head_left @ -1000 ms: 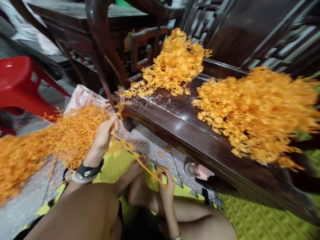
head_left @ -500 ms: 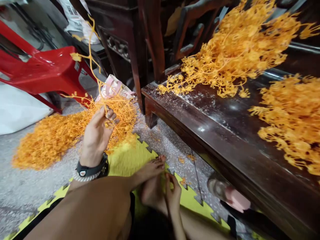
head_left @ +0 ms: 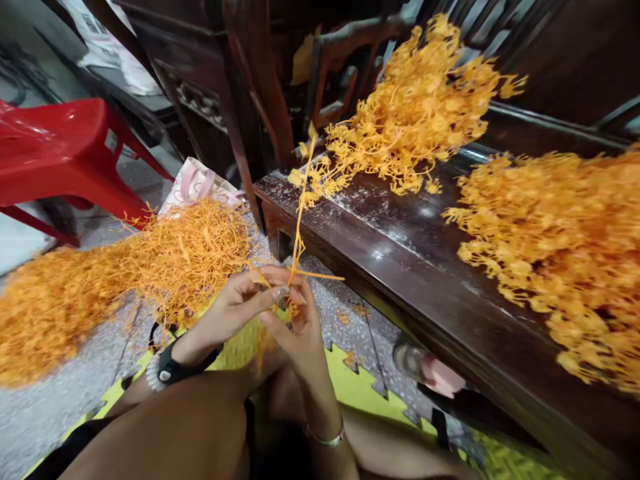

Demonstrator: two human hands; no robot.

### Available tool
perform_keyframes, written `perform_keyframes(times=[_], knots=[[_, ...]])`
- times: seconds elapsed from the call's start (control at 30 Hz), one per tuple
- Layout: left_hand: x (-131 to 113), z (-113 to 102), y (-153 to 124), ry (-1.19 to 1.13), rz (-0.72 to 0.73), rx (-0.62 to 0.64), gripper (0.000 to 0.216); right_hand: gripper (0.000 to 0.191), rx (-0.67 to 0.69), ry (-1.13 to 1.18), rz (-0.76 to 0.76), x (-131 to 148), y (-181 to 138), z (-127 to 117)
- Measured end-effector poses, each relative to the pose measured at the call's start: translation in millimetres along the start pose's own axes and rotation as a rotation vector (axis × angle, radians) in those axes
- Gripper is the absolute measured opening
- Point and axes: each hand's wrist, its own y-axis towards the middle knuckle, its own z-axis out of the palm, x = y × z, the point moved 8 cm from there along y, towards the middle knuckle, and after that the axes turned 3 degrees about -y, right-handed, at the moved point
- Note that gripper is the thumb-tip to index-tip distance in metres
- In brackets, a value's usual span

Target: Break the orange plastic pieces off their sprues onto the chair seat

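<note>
My left hand (head_left: 235, 307) and my right hand (head_left: 295, 327) meet in front of me, both pinched on a thin orange plastic sprig (head_left: 300, 213) that stands up between them, with small blossoms near its top. A watch and a bead bracelet sit on my left wrist, a thin bangle on my right. A big loose pile of orange sprigs (head_left: 115, 280) lies on the floor just left of my hands. My bare legs and feet are below, on a yellow foam mat (head_left: 350, 387).
A dark wooden bench (head_left: 400, 260) runs along the right, carrying two heaps of orange blossom bunches (head_left: 415, 113) (head_left: 565, 233). A red plastic stool (head_left: 60, 153) stands at the left, a pink-handled bag (head_left: 200, 187) behind the floor pile, and a sandal (head_left: 430, 373) under the bench.
My left hand has come back from the floor pile with a sprig, and my right hand has risen from my foot to meet it. The camera view has shifted slightly.
</note>
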Motion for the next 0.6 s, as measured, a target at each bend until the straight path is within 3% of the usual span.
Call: perform_keyframes(times=[0.13, 0.27, 0.6], knots=[[3, 10, -2, -0.125, -0.023, 0.052, 0.025, 0.034, 0.002, -0.017, 0.061, 10, -7, -9], [3, 14, -3, -0.247, -0.026, 0.022, 0.034, 0.022, 0.128, -0.142, 0.167, 7, -19, -14], [17, 20, -8, -0.504, -0.154, 0.009, 0.050, 0.027, 0.156, -0.323, 0.126, -19, -57, -14]])
